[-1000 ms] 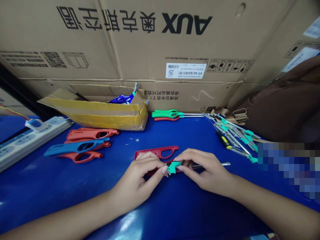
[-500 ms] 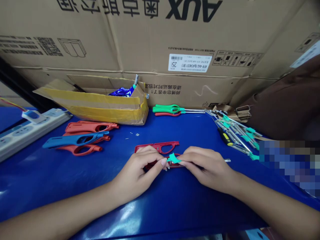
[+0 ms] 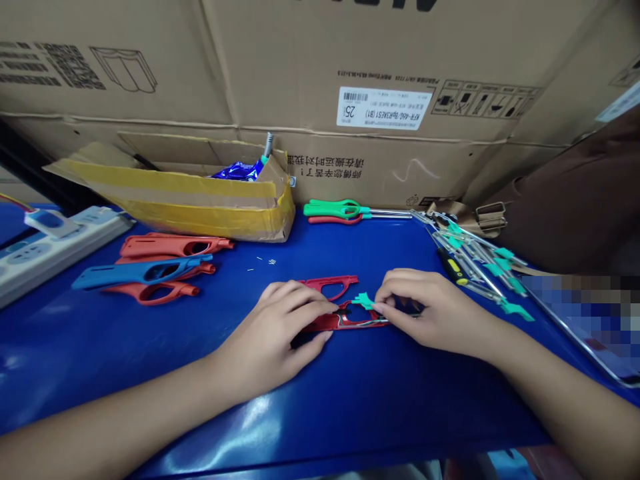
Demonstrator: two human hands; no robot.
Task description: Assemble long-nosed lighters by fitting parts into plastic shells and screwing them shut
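Note:
In front of me lies a red lighter handle half (image 3: 325,324), with thin wires and a metal rod visible in its open side. My left hand (image 3: 280,333) grips its left end, thumb along the near edge and fingers over the top. Between thumb and fingertips, my right hand (image 3: 435,310) pinches a small green trigger piece (image 3: 364,301) just above the far edge of that half. Another red handle half (image 3: 337,287) rests right behind, partly covered by my left hand. The right end of the worked half is hidden by my right fingers.
Red and blue handle shells (image 3: 145,270) are stacked left, near a power strip (image 3: 65,250). A taped cardboard box (image 3: 200,217) stands behind. Green and red lighters (image 3: 335,210) lie at the back. Metal rods with green triggers (image 3: 480,260) and a yellow-black screwdriver (image 3: 453,267) are right.
The green trigger piece has gone from both hands to my right hand alone, slightly up and right. My left hand has shifted onto the red handle half. The view has tilted down slightly.

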